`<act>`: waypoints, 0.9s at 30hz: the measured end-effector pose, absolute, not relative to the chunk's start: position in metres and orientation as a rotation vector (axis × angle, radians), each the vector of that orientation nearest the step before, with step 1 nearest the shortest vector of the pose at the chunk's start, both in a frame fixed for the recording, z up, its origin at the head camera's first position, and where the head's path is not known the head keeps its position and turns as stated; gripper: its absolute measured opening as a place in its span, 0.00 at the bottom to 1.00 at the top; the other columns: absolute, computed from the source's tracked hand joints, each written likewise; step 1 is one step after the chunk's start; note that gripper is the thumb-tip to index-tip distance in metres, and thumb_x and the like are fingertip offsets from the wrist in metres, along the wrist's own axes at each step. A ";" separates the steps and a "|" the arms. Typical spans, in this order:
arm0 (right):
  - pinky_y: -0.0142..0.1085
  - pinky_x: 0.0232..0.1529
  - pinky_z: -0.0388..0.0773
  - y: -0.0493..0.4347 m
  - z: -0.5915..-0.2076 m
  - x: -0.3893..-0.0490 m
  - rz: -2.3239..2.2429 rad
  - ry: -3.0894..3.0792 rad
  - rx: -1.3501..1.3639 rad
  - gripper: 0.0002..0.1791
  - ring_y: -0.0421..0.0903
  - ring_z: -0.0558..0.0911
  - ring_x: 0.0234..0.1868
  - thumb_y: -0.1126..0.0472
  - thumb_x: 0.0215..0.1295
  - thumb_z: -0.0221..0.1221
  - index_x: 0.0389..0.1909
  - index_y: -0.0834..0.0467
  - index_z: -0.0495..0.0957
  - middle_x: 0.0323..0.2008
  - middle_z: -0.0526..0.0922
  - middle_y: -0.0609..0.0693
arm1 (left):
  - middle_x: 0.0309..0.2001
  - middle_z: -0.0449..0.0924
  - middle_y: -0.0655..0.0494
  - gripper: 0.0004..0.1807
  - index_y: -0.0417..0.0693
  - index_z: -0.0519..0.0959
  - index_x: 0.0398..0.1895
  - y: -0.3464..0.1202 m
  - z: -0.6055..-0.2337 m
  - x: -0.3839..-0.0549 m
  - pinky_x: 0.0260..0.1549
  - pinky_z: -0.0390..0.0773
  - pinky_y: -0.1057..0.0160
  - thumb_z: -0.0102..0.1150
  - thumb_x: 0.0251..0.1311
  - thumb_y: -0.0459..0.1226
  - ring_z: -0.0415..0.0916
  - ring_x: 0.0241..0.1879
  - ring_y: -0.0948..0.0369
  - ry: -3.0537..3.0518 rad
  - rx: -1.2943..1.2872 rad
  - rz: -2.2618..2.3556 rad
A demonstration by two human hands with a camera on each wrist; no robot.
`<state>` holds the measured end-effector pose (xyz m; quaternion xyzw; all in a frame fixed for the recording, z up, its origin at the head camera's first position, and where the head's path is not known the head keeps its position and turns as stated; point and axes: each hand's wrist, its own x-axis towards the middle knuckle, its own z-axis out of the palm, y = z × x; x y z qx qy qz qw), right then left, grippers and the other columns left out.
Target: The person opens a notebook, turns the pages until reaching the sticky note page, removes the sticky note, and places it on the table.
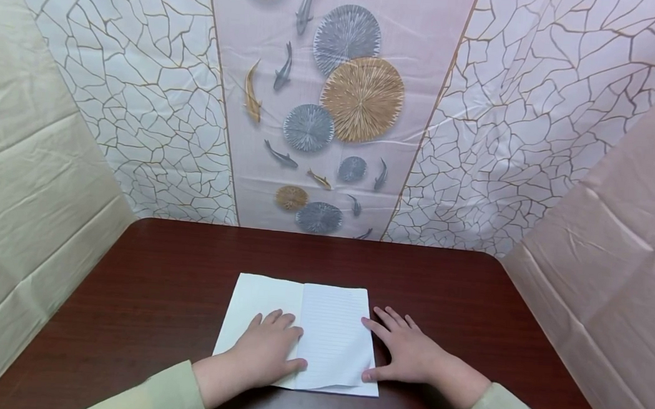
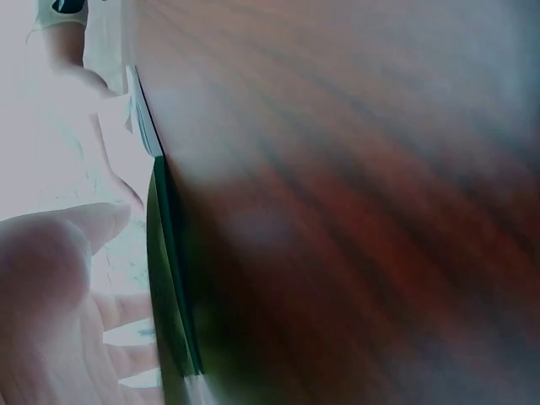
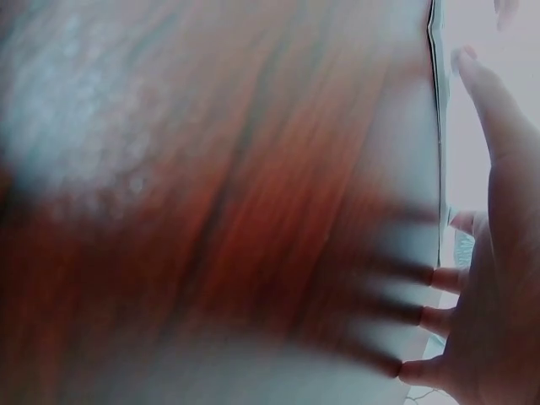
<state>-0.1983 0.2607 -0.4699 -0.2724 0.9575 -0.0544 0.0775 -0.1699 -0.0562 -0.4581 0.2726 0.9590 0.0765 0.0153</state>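
An open notebook (image 1: 333,336) lies flat on the dark wooden table, its right page ruled and its left page plain. My left hand (image 1: 268,350) rests on the plain page with fingers spread, the thumb reaching over the centre fold. At the notebook's right edge is my right hand (image 1: 408,352), fingers spread; its thumb and index fingertip touch the page's edge while the other fingertips rest on the table. In the left wrist view the notebook's dark green cover (image 2: 169,270) shows beside the left hand (image 2: 51,295). The right wrist view shows the right hand (image 3: 498,278) along the notebook's edge.
The reddish-brown table (image 1: 176,283) has rounded far corners. A patterned cloth (image 1: 318,166) with discs and fish hangs behind it. Pale creased sheets, one at the left (image 1: 34,211) and one at the right (image 1: 612,247), flank the table.
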 end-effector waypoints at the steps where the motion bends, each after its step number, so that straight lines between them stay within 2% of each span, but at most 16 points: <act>1: 0.67 0.66 0.54 0.260 -0.469 -0.198 -0.167 2.870 -0.814 0.60 0.63 0.54 0.75 0.14 0.45 0.52 0.76 0.45 0.59 0.75 0.57 0.58 | 0.60 0.75 0.46 0.30 0.49 0.81 0.53 -0.055 -0.457 -0.169 0.58 0.66 0.34 0.59 0.59 0.62 0.67 0.64 0.43 2.993 0.870 0.224; 5: 0.67 0.66 0.54 0.258 -0.468 -0.197 -0.182 2.869 -0.800 0.60 0.63 0.54 0.75 0.14 0.45 0.52 0.75 0.46 0.60 0.75 0.58 0.59 | 0.55 0.77 0.51 0.25 0.53 0.82 0.46 -0.049 -0.454 -0.164 0.57 0.69 0.37 0.60 0.60 0.61 0.71 0.60 0.48 3.033 0.991 0.176; 13: 0.67 0.65 0.56 0.256 -0.465 -0.196 -0.191 2.872 -0.780 0.58 0.64 0.56 0.74 0.15 0.48 0.51 0.74 0.46 0.62 0.74 0.59 0.60 | 0.52 0.78 0.58 0.22 0.58 0.83 0.45 -0.035 -0.451 -0.156 0.58 0.70 0.44 0.58 0.61 0.62 0.73 0.58 0.55 3.049 1.224 0.113; 18: 0.67 0.65 0.57 0.255 -0.466 -0.196 -0.182 2.883 -0.779 0.56 0.63 0.56 0.74 0.16 0.49 0.50 0.74 0.46 0.62 0.73 0.60 0.59 | 0.50 0.79 0.59 0.21 0.59 0.83 0.40 -0.029 -0.449 -0.151 0.59 0.70 0.46 0.58 0.60 0.62 0.73 0.57 0.56 3.070 1.354 0.011; 27: 0.67 0.66 0.56 0.253 -0.465 -0.197 -0.182 2.886 -0.738 0.54 0.63 0.56 0.74 0.16 0.52 0.48 0.74 0.46 0.63 0.73 0.61 0.59 | 0.49 0.78 0.59 0.21 0.59 0.82 0.37 -0.018 -0.451 -0.151 0.62 0.67 0.43 0.59 0.58 0.63 0.72 0.58 0.54 3.094 1.498 -0.171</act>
